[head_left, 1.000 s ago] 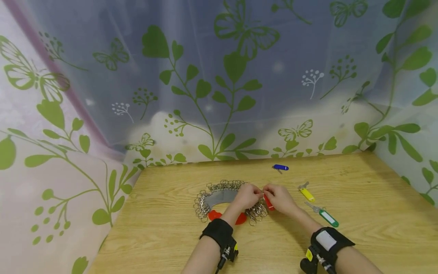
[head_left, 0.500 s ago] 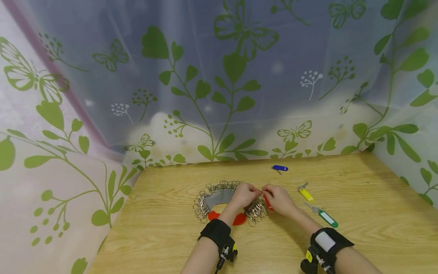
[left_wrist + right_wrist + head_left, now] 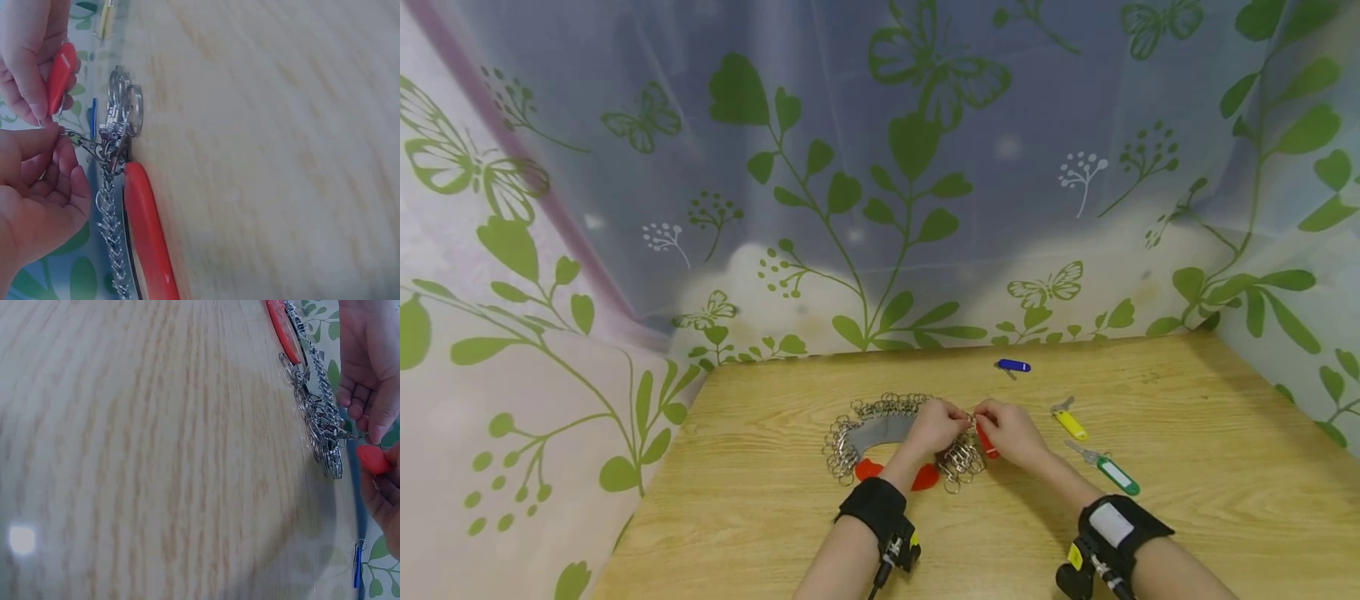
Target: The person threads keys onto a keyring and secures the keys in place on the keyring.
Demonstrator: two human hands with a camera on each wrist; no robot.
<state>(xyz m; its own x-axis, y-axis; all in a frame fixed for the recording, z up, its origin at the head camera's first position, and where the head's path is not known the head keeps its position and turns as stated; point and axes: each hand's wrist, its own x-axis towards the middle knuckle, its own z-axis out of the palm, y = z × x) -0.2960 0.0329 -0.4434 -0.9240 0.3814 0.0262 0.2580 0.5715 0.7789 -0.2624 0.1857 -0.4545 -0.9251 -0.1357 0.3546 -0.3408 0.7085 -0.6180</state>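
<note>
My left hand [image 3: 937,425] pinches a metal ring fitting that stretches from a curved grey key holder [image 3: 880,431], whose rim is lined with several metal clasps and rings. Close beside it, my right hand [image 3: 1011,432] holds a red key tag [image 3: 987,442] and its thin ring between thumb and fingers. In the left wrist view the red key tag [image 3: 60,75] hangs above the left fingertips, and the two hands' fingertips almost meet. The right wrist view has the red key tag [image 3: 373,459] near the cluster of rings [image 3: 325,434]. The fingers hide exactly how the rings meet.
Keys with tags lie on the wooden table [image 3: 760,517]: a blue key tag [image 3: 1015,365] at the back, a yellow key tag [image 3: 1070,423] and a green key tag [image 3: 1117,474] to the right. Red end pieces [image 3: 927,477] finish the holder. A leaf-printed curtain [image 3: 820,275] stands behind.
The left fingertips have lifted slightly beside the right ones. Both hands otherwise keep their places, and the key holder and loose keys stay put.
</note>
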